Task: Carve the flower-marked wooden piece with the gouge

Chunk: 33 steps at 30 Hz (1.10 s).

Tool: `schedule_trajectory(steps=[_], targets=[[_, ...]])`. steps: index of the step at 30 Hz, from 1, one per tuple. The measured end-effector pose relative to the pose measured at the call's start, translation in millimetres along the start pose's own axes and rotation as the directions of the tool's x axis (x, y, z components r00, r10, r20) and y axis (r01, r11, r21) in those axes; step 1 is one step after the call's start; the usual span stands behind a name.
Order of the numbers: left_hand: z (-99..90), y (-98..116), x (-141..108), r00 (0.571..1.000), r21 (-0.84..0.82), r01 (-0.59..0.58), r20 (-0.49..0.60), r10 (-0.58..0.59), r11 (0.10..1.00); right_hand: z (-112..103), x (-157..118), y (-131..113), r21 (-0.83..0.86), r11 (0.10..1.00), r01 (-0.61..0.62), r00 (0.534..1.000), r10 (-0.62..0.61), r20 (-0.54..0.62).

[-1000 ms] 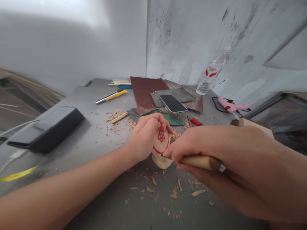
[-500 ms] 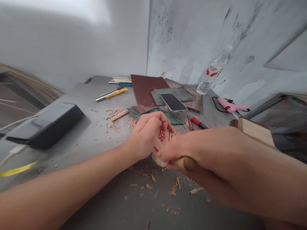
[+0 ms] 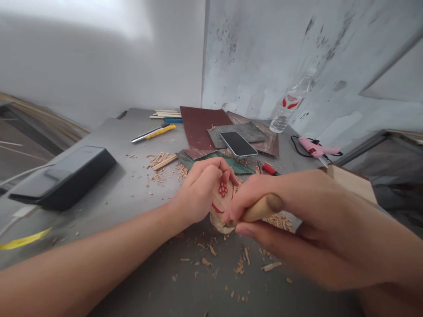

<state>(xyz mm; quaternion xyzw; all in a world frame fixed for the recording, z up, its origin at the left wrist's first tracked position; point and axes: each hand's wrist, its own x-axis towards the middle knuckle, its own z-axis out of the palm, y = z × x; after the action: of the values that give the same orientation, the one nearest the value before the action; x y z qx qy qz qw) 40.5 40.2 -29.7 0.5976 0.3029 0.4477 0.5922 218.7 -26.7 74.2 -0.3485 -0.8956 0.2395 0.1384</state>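
In the middle of the head view, a pale wood piece [image 3: 217,221] carries a red flower drawing and red lines on its upper face. My left hand [image 3: 205,187] is closed around its far left side, fingers curled over the top edge. My right hand [image 3: 264,202] grips a carving tool by its wooden handle [image 3: 262,209], whose rounded butt points up toward me. The tool's blade is hidden behind my fingers at the wood's near right edge. Wood shavings [image 3: 240,266] lie on the grey table [image 3: 139,281] in front of both hands.
Behind my hands lie green sandpaper [image 3: 243,167], brown sandpaper [image 3: 201,127], a phone [image 3: 238,144] and a red marker [image 3: 270,169]. A yellow utility knife [image 3: 160,131] and a black device [image 3: 66,176] are on the left. At right are a bottle [image 3: 287,110] and pink glue gun [image 3: 317,147].
My right hand has turned and shifted slightly, so the tool's handle now tilts higher and more of it shows. My left hand keeps its hold on the wood.
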Motion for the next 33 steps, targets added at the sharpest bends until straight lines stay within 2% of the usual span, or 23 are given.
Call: schedule_trajectory(steps=[2,8,11,14,16,18,21,26,33], targets=[[-2.0,-3,2,1.0,-0.018,0.004,0.02,-0.004,1.0,0,-1,-4,0.001,1.0,0.018,0.999,-0.018,-0.035],[-5.8,-11,9,0.996,-0.1,0.016,0.094,-0.006,0.995,9,2,-2,-0.032,0.999,0.024,0.999,-0.025,-0.043],[-5.1,-12,10,0.995,-0.16,0.048,0.094,-0.034,0.986,11,3,1,-0.067,0.995,0.071,0.995,-0.076,-0.068],[-5.1,-12,10,0.994,-0.151,0.071,0.087,-0.059,0.986,11,1,3,-0.064,0.993,0.103,0.99,-0.109,-0.093],[-5.0,-11,10,0.993,-0.121,0.087,0.091,-0.076,0.989,9,1,2,-0.065,0.989,0.131,0.988,-0.136,-0.079],[-3.9,-7,8,0.994,-0.095,0.077,0.084,-0.069,0.992,7,1,0,-0.081,0.986,0.146,0.989,-0.148,-0.013],[-0.1,2,5,0.998,-0.052,0.045,0.053,-0.042,0.998,4,2,-1,-0.057,0.991,0.122,0.991,-0.118,0.063],[3.2,6,2,0.997,-0.048,0.043,0.072,-0.04,0.998,2,0,-2,0.008,1.0,-0.003,0.996,0.003,0.089],[3.6,7,2,0.998,0.039,0.03,0.049,-0.032,0.999,6,2,-11,-0.085,0.995,-0.043,0.993,0.052,0.105]])
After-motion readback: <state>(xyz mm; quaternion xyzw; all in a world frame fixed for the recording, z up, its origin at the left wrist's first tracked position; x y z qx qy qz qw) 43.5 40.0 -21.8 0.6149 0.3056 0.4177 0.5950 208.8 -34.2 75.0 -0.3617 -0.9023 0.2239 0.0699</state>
